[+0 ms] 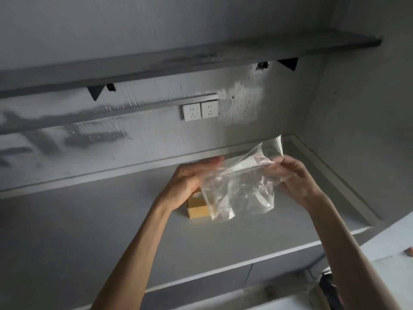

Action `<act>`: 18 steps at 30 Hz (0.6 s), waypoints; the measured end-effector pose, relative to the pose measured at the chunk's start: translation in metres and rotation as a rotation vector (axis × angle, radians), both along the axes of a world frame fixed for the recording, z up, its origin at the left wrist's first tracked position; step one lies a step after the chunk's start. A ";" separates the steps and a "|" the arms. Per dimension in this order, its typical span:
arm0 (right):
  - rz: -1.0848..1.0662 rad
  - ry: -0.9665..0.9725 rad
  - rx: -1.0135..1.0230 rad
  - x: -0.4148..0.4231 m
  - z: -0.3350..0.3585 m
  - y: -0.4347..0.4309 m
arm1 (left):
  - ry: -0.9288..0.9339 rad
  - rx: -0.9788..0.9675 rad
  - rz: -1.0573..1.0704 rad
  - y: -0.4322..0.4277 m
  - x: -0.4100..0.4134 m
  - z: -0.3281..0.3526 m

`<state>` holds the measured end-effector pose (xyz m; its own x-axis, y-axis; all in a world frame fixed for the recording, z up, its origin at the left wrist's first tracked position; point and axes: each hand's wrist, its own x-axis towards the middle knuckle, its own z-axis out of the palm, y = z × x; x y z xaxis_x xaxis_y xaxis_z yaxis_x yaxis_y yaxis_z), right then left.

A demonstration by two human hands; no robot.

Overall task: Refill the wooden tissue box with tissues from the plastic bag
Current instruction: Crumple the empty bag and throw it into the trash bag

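Note:
A clear plastic bag (pixel 240 186) hangs in the air above the grey counter (pixel 89 231), stretched between both hands. My left hand (pixel 190 179) grips its left edge, fingers flat along the plastic. My right hand (pixel 292 175) pinches its upper right corner. The bag looks see-through and I can see no tissues in it. The wooden tissue box (pixel 196 208) stands on the counter under my left hand, partly hidden by the hand and the bag; a rounded white opening shows in its top.
Two white wall sockets (pixel 200 111) sit on the grey back wall under a long shelf (pixel 178 61) with black brackets. A raised ledge runs along the counter's back and right side. The counter's front edge is near me, with dark objects at the lower right.

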<state>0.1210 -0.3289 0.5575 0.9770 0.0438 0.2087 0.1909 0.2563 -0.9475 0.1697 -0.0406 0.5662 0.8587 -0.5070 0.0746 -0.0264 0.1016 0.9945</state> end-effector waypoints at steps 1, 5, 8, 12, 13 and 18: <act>-0.003 -0.027 -0.026 0.000 0.005 0.002 | 0.008 -0.041 -0.023 0.002 -0.001 0.006; -0.101 -0.155 -0.132 0.004 0.011 0.005 | -0.092 0.004 -0.086 0.007 -0.003 0.018; -0.037 -0.184 -0.185 0.001 0.015 0.004 | -0.156 0.107 -0.112 0.012 -0.001 0.024; -0.034 -0.162 -0.062 0.004 0.014 0.005 | -0.229 0.071 -0.150 0.012 -0.006 0.036; -0.053 -0.170 -0.039 0.005 0.015 0.006 | -0.219 0.018 -0.161 0.012 -0.007 0.037; -0.132 -0.245 -0.024 0.004 0.027 0.000 | 0.183 -0.362 -0.409 0.019 -0.004 0.037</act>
